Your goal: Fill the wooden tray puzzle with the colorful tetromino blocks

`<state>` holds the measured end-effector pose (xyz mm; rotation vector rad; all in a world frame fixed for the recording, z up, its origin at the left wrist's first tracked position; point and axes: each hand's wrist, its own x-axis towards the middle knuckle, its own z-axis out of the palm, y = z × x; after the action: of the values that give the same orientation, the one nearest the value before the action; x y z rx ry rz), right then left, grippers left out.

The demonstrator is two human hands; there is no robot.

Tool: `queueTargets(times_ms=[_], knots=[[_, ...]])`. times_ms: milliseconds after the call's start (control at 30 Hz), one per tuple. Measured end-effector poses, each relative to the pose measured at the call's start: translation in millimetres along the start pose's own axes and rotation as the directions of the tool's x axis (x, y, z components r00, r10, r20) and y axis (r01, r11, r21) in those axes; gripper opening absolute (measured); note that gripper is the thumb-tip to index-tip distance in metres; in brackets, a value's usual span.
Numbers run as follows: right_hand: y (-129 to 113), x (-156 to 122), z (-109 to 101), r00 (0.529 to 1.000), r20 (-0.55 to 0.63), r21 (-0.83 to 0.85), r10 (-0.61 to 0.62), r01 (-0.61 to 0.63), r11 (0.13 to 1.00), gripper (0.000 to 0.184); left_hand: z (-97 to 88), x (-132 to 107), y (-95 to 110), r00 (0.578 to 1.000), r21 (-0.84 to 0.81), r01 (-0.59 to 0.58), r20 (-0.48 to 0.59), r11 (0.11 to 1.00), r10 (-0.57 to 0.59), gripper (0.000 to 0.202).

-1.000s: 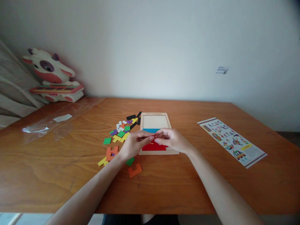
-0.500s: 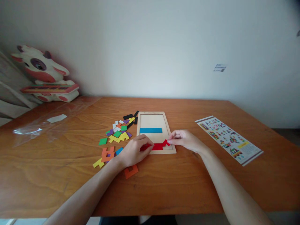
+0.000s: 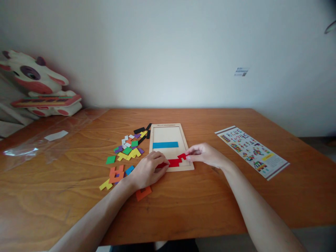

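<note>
A shallow wooden puzzle tray (image 3: pixel 154 126) lies in front of me. A blue bar-shaped piece (image 3: pixel 165 145) sits across its middle. Red puzzle pieces (image 3: pixel 173 162) lie along the tray's near edge. My left hand (image 3: pixel 150 168) rests over the near left corner, its fingers curled in and touching the red there; its fingertips partly cover the pieces. From the right, my right hand (image 3: pixel 207 154) pinches a small red puzzle piece (image 3: pixel 182 156) between thumb and fingers, tilted just above the red row's right end. Whether that piece touches the row I cannot tell.
Loose coloured pieces (image 3: pixel 127 150) spread left of the tray, with an orange piece (image 3: pixel 144 193) by my left forearm. A printed pattern sheet (image 3: pixel 252 152) lies right. Clear plastic wrap (image 3: pixel 34 148) and a cow-shaped toy keyboard (image 3: pixel 47 101) are at the left.
The view has shifted slightly. My right hand has turned the small red piece a little, bringing it flatter over the row's right end. My left hand stays at the near left corner.
</note>
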<state>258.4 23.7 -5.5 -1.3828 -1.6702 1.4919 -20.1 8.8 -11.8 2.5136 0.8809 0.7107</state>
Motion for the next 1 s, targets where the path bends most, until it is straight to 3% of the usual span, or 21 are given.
queueTargets(times_ms=[233,367,633,767,900,1000], knots=[[-0.8,-3.4,-5.9,0.98,0.052,-0.268,-0.194,0.2,0.942,0.021,-1.2,-0.2,1.1,1.0,-0.001,-0.005,0.01,1.0,0.005,0.013],[-0.9,-5.1,-6.1,0.972,0.048,-0.383,-0.23,0.231,0.894,0.02,-0.9,-0.3,1.4,1.0,0.004,-0.002,0.006,1.0,0.002,0.014],[0.7,-8.5,-7.1,0.976,0.131,-0.338,-0.173,0.208,0.918,0.031,0.5,-1.5,-0.6,1.0,0.015,-0.005,0.009,1.0,0.005,0.015],[0.3,-7.5,-8.3,0.983,0.105,-0.321,-0.151,0.178,0.93,0.031,0.0,-1.2,0.8,1.0,0.064,-0.022,-0.003,0.998,0.022,0.02],[1.8,-5.8,-8.4,0.987,0.09,-0.308,-0.135,0.156,0.938,0.03,0.2,0.8,4.9,0.998,0.14,-0.03,0.053,0.99,0.023,0.038],[2.6,-5.2,-7.2,0.986,0.066,-0.343,-0.153,0.166,0.924,0.032,2.2,2.6,8.6,0.992,0.13,-0.081,0.112,0.988,0.066,0.039]])
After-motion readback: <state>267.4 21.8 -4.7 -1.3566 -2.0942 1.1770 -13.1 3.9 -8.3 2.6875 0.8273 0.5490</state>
